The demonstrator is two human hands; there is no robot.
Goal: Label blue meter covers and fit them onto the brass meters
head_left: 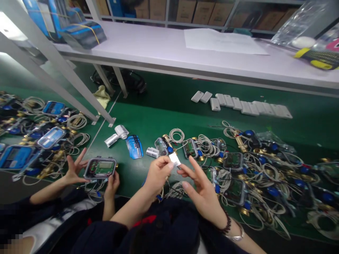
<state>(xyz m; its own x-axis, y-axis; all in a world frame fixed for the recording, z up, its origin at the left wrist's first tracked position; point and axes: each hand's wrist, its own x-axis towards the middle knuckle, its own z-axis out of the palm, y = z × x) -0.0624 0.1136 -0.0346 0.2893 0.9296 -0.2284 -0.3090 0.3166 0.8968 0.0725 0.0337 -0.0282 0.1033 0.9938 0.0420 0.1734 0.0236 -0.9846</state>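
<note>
My left hand (159,174) pinches a small white label (174,159) between thumb and fingers, with dark print on it. Just right of the label, my right hand (200,185) has its fingers spread, one fingertip close to the label's lower edge; whether they touch I cannot tell. Behind the label lies a meter with a clear-windowed housing (161,146) and brass fittings. Near it are a silver roll (152,152) and another meter housing (190,148) with a green circuit board and coiled grey cable.
On the left, a co-worker's hands (112,183) hold an open meter housing (101,168). Blue faceplates (134,146) and silver rolls (122,131) lie nearby. Cabled meters (234,190) crowd the right. White blocks (233,102) line the back beneath a raised shelf (148,46); metal posts (66,77) stand left.
</note>
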